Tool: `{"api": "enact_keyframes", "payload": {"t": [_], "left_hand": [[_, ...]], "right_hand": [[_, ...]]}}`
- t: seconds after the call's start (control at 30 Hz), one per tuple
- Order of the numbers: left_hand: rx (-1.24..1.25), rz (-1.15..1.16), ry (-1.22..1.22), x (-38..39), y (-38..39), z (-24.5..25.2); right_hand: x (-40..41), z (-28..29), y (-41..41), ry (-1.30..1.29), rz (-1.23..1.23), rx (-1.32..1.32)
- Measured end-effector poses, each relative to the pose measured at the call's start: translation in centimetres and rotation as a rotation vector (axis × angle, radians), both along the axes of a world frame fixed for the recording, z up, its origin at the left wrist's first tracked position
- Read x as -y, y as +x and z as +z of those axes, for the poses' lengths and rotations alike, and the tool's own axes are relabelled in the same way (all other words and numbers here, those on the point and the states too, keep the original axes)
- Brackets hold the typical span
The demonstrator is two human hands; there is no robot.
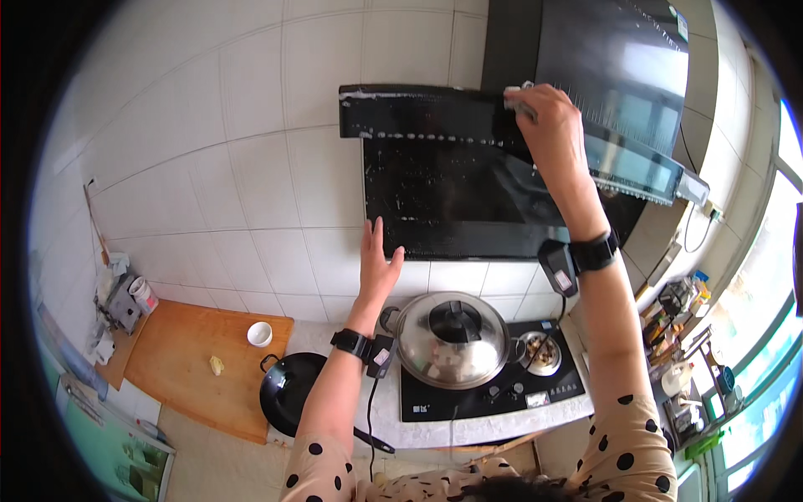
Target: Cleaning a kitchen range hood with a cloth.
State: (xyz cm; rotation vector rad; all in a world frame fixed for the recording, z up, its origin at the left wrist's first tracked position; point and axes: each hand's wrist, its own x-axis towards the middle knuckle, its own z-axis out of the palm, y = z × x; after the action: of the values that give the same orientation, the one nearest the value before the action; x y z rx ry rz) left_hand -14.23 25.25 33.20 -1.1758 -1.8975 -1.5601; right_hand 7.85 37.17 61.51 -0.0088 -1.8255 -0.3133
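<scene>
A black range hood (452, 188) with a glossy panel hangs on the tiled wall, with whitish foam or droplets along its edges. Near the top of its front strip, my right hand (552, 116) grips a greyish cloth or scouring pad (522, 103), partly hidden by the fingers. Lower down, my left hand (379, 260) is at the hood's lower left edge, fingers apart and holding nothing; whether it touches the panel cannot be told. Both wrists wear black straps with small devices and cables.
Below stands a large lidded steel pot (453, 370) on a black gas hob (439, 408). A black wok (285, 392) lies left of it, beside a wooden board (188, 339) with a white bowl (260, 334). Crowded shelves (684, 401) stand by the window at right.
</scene>
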Motion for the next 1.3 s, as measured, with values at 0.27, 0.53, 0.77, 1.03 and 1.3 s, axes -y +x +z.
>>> {"api": "enact_keyframes", "payload": {"t": [0.27,0.53,0.77,1.03,1.3], "left_hand": [[0.011,-0.457,-0.135,-6.0,4.1,-4.6],[0.080,-0.675,-0.357,-5.4,8.2,-11.9],[-0.072,-0.734,-0.355,-9.4,10.2,-13.2],[-0.238,-0.684,-0.504,-7.5,10.6,-17.6],[-0.212,-0.701,-0.547,-7.5,11.2,-17.2]], "right_hand": [[5.4,-0.1,-7.3,0.180,0.198,-0.008],[0.5,-0.8,-1.5,0.069,-0.241,-0.042],[2.5,0.7,-3.2,0.172,0.131,-0.012],[-0.1,0.4,5.9,-0.172,-0.070,-0.242],[6.6,0.0,-8.4,0.160,0.004,-0.032]]}}
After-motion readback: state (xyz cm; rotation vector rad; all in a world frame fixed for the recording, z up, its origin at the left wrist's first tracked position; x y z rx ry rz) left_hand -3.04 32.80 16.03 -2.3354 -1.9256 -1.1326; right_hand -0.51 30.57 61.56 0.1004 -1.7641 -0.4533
